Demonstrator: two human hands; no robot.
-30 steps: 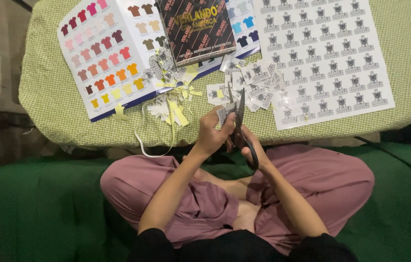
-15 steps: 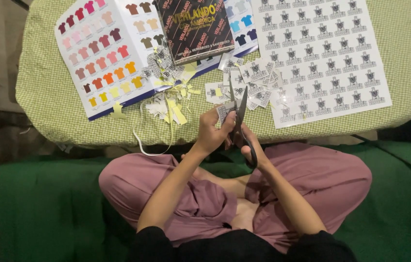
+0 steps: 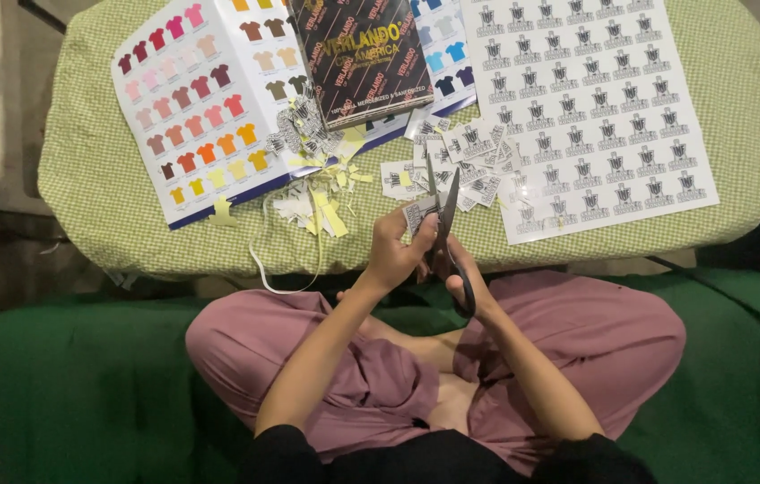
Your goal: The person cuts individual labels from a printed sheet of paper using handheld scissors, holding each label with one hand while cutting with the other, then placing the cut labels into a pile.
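My left hand [image 3: 395, 254] pinches a small white printed paper label [image 3: 416, 214] at the near edge of the table. My right hand [image 3: 467, 280] grips black-handled scissors [image 3: 442, 220], whose blades stand apart and point away from me, right beside the label. A heap of cut labels [image 3: 465, 157] lies just beyond the blades. Further right lies a large white sheet [image 3: 595, 108] printed with rows of the same small marks.
A green checked cloth [image 3: 102, 188] covers the table. On its left lies an open colour chart [image 3: 196, 99] of small shirt shapes, with a dark booklet [image 3: 362, 54] on top. Yellow and white paper scraps [image 3: 321, 202] litter the middle. I sit cross-legged on a green cushion [image 3: 84, 385].
Both hands have shifted slightly, and the scissor blades now stand wider apart beside the label. The camera view has drifted a little.
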